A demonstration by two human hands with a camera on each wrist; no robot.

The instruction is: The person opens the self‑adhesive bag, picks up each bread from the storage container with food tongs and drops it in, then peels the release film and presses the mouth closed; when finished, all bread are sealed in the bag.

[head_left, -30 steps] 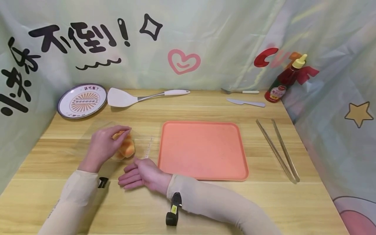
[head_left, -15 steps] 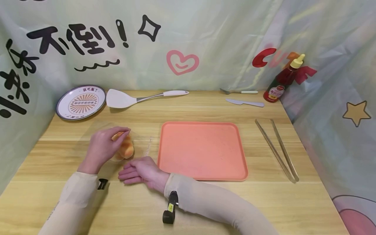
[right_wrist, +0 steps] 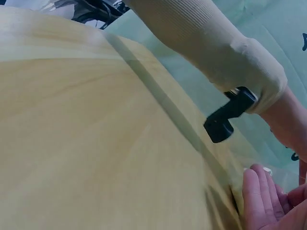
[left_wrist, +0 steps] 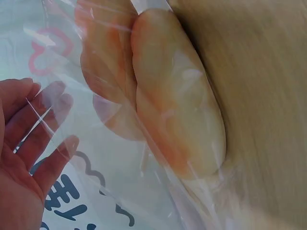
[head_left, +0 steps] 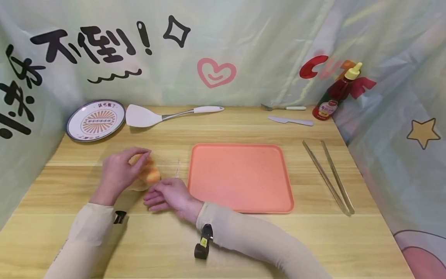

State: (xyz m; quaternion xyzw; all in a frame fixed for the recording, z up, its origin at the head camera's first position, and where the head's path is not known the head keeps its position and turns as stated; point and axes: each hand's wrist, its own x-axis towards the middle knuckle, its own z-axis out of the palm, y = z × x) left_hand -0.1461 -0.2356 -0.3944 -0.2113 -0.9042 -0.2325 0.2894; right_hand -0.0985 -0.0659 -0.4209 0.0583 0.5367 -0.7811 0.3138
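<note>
Early stage, prob.: clear bag [left_wrist: 127,179] in hand, rolls [left_wrist: 182,96] not yet out, inside it L of tray [head_left: 240,178]. L hand [head_left: 120,172] pinches the film; R hand [head_left: 170,195] loose, fingers extended, next to it (contact? can't tell).

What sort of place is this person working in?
Probably a staged food-prep set rather than a working kitchen: a printed sheet hangs behind a wooden table that bears bagged bread.
</note>
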